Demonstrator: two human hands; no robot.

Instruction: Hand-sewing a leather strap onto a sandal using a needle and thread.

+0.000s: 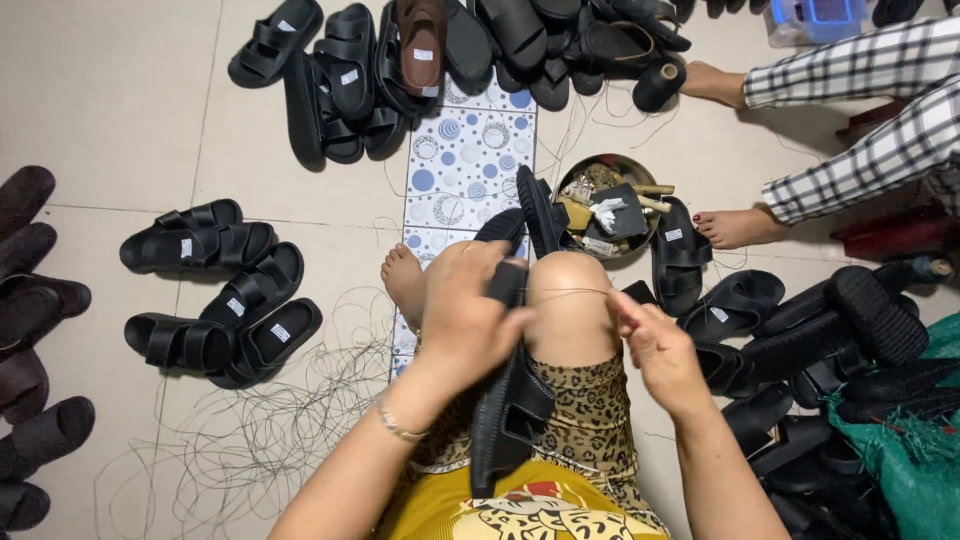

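Black sandal (510, 400) lies along the raised knee at centre, ridged sole, strap end up. Left hand (465, 315) closed round its strap; right hand (655, 345), at 3 o'clock, pinches a thin thread (575, 291). Needle not discernible.

Left hand (468, 318) grips black sandal (508, 385) held upright against raised knee (572, 300). Right hand (655, 345) pinches taut thread (570, 292) running across to the sandal. Round metal bowl (610, 205) of tools far of knee. Four black sandals (215, 295) left on floor tiles, loose thread scraps (250, 440) near them.
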